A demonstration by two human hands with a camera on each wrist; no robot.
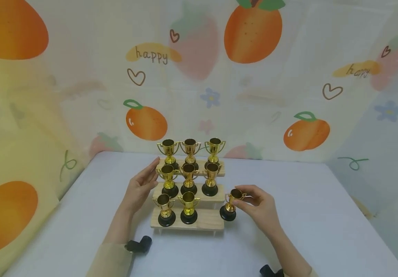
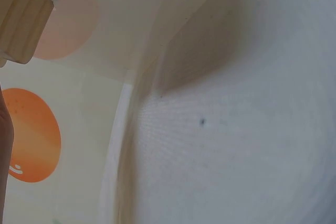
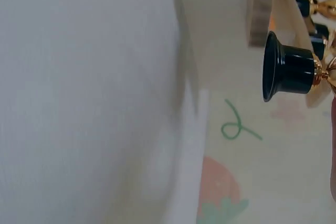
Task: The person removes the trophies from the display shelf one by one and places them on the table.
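Observation:
A small gold trophy cup (image 1: 231,204) with a black base is pinched by its cup between the thumb and fingers of my right hand (image 1: 259,206). It is held beside the right end of the bottom shelf, tilted a little. In the right wrist view its black base (image 3: 294,72) hangs clear of the table. The wooden three-tier stand (image 1: 207,218) holds three trophies on each of its upper two shelves and two on the bottom one. My left hand (image 1: 140,190) is at the stand's left side, fingers extended by the upper shelves; whether they touch is hard to tell.
A white table (image 1: 323,227) bears the stand. Behind it hangs a cloth backdrop (image 1: 254,104) printed with oranges and strawberries. The left wrist view shows a wooden shelf end (image 2: 23,19). Dark wrist devices (image 1: 140,245) sit near both cuffs.

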